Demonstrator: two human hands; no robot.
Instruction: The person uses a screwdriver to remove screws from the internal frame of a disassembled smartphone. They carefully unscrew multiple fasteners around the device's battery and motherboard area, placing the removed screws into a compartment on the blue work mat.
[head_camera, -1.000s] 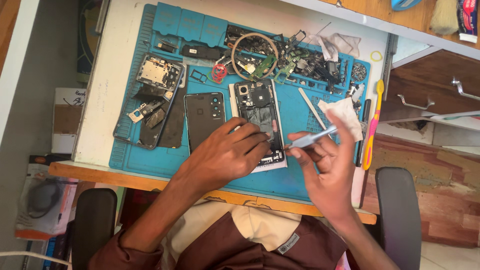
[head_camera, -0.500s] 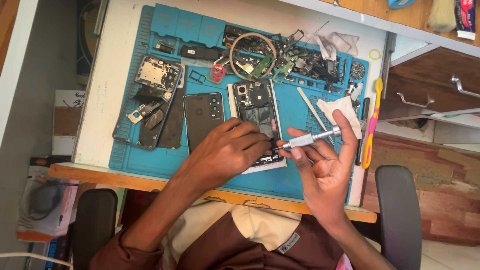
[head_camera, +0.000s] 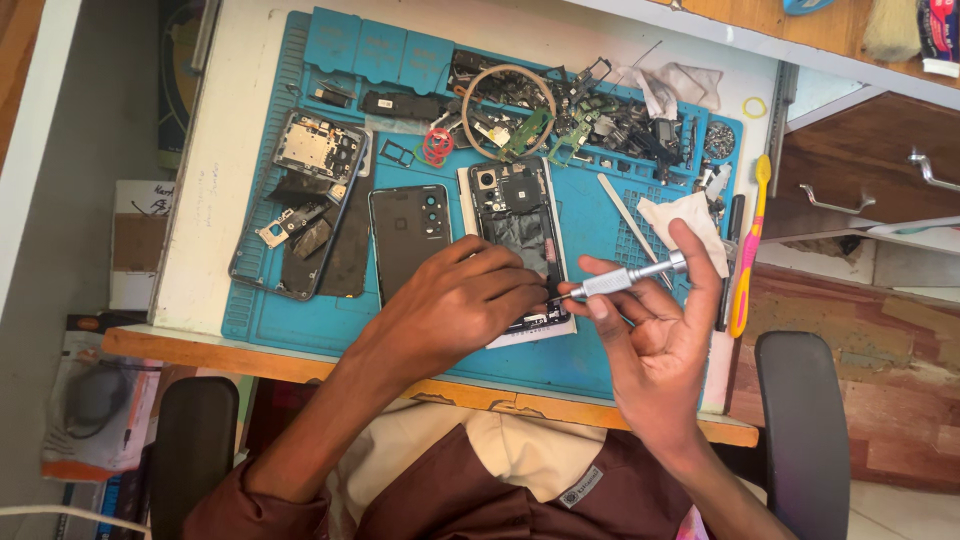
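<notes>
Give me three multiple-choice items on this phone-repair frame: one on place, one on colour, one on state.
1. Where does the detached black back cover lie?
A. left of the opened phone
B. right of it
C. on the chair

2. What colour is the work mat?
A. red
B. blue
C. grey

3. What is the right hand doing?
A. resting empty
B. holding the toothbrush
C. gripping a silver screwdriver

Answers:
1 A, the cover sits beside the phone's left edge.
2 B, the mat under the parts is blue.
3 C, the fingers wrap the screwdriver, its tip at the phone, which the left hand steadies.
</notes>
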